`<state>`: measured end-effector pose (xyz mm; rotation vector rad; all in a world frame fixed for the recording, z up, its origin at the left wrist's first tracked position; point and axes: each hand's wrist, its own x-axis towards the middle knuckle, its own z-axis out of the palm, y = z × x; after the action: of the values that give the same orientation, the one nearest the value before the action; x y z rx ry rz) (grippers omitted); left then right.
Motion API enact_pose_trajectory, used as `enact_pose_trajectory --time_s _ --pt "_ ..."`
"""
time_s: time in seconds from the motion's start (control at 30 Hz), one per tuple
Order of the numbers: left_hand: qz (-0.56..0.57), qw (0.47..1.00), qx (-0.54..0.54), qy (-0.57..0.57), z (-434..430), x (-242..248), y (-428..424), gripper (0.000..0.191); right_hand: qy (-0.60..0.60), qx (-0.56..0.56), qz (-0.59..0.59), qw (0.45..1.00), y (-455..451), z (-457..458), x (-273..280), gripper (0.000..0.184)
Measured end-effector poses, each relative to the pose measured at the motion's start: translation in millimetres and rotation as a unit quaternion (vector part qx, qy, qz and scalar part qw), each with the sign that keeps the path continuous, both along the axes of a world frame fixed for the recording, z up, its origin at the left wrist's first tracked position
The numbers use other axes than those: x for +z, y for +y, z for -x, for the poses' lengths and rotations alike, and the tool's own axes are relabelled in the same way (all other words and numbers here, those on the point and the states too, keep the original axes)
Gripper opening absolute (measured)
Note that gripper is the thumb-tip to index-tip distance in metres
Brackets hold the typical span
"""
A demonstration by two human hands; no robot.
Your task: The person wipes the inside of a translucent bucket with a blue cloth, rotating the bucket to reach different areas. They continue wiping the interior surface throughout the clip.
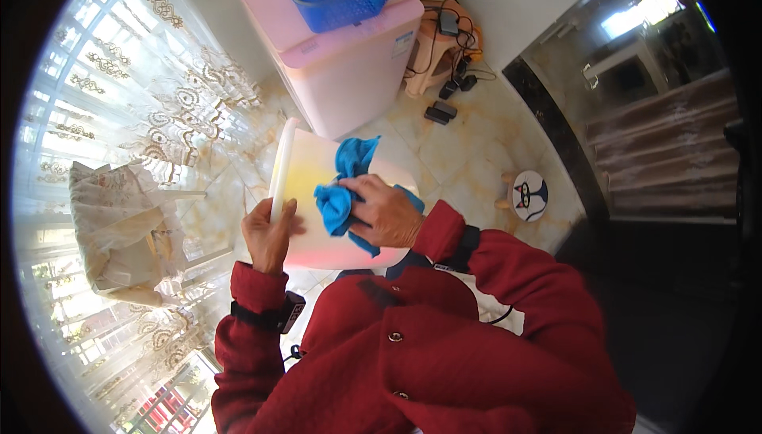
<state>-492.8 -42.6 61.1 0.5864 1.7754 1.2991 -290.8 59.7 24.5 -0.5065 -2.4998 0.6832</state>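
Note:
A translucent whitish plastic bin (309, 154) is tipped on its side in front of me, its thick white rim facing left. With the thumb on one side and the fingers on the other, my left hand (269, 234) grips that rim. My right hand (381, 210) holds a crumpled blue cloth (334, 206) against the bin's side wall. Parts of the cloth stick out above and below my fingers. Yellow and pink tints show through the plastic; what causes them I cannot tell.
Ahead stands a pinkish-white lidded box or appliance (339, 85) with a blue plastic basket (339, 2) on top. An orange-tan stool (430, 47) carries tangled cables and a power strip. Black adapters (440, 112) lie on the tiled floor. A small cat-painted stool (530, 196) is at right, lace curtains (172, 94) at left.

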Motion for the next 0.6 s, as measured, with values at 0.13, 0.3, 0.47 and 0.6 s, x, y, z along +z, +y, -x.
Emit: enact_pose_trajectory --time_s 0.13,0.3,0.47,0.6 --pt "-0.002 0.998 0.057 -0.003 4.4 3.4 8.5 0.018 0.015 0.006 -0.025 1.000 50.3 -3.1 -7.8 0.030" --pt "-0.006 0.988 0.152 0.006 4.3 16.0 36.6 0.016 -0.035 -0.083 0.043 0.995 141.4 -28.2 -36.0 0.025" --pt "-0.047 0.966 0.253 -0.015 -2.1 14.6 66.1 0.015 -0.004 -0.085 0.231 0.969 196.9 -22.0 -53.8 0.031" --pt "-0.028 0.957 0.281 0.062 -5.1 15.9 70.5 0.018 -0.041 -0.085 0.321 0.942 200.8 -6.7 -57.6 0.037"
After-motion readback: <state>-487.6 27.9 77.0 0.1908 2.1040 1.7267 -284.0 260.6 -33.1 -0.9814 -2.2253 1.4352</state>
